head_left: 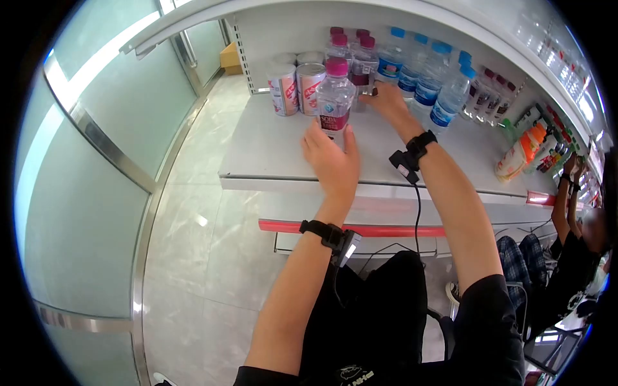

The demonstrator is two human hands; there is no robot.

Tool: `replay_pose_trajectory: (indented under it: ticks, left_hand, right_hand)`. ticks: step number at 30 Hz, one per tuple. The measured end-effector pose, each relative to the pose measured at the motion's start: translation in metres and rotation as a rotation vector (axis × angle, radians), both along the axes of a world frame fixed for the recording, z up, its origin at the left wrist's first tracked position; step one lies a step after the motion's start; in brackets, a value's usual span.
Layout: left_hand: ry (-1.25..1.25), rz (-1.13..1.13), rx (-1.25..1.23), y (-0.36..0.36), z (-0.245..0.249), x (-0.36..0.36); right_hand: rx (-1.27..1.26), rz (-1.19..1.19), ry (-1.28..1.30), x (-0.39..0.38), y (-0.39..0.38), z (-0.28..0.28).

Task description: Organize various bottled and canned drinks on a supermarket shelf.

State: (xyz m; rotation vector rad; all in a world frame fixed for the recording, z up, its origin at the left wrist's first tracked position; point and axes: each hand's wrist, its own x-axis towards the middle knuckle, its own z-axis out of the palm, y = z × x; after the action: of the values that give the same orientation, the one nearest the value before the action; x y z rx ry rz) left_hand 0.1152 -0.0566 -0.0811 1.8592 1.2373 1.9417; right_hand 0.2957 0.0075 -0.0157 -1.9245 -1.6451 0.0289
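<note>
A clear soda water bottle (333,96) with a pink cap and dark red label stands upright near the front of the white shelf. My left hand (331,157) is closed round its lower part, thumb on the right and fingers on the left. Behind it to the right is a second pink-capped soda bottle (364,67). My right hand (389,106) grips low on that bottle, its thumb across the front and some fingertips hidden. Blue-capped water bottles (427,83) stand just right of this hand. Both wrists wear black straps with small devices and cables.
Several white-and-red cans (283,90) stand left of the bottles. Farther right are dark-capped bottles (489,96) and an orange-capped bottle (520,154). The shelf's front edge (283,182) runs before me, with a red strip (386,229) below. Another person (570,276) sits at right.
</note>
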Motion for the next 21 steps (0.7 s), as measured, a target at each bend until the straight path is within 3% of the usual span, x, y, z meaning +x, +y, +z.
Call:
replay_pose_trajectory:
  ticks: [4, 7, 10, 15, 17, 21]
  left_hand:
    - [0.076, 0.076, -0.021, -0.004, 0.003, -0.002]
    - [0.063, 0.098, -0.005, -0.005, 0.005, -0.001]
    - [0.058, 0.068, -0.034, -0.006, 0.007, -0.002]
    - [0.057, 0.018, -0.133, -0.007, 0.010, -0.002]
    - [-0.087, -0.035, -0.032, -0.006, 0.006, -0.002]
    - [-0.057, -0.090, -0.100, 0.004, -0.001, -0.002]
  right_hand:
    - [0.026, -0.083, -0.150, -0.001, 0.013, -0.024]
    - [0.073, -0.147, -0.074, -0.007, 0.020, -0.032]
    - [-0.095, -0.183, 0.059, -0.012, 0.014, -0.028]
    - [0.075, 0.045, 0.101, -0.017, -0.070, -0.020]
    - [0.123, 0.080, 0.118, -0.006, -0.107, -0.031]
    - [0.200, 0.123, 0.162, 0.018, -0.169, -0.037]
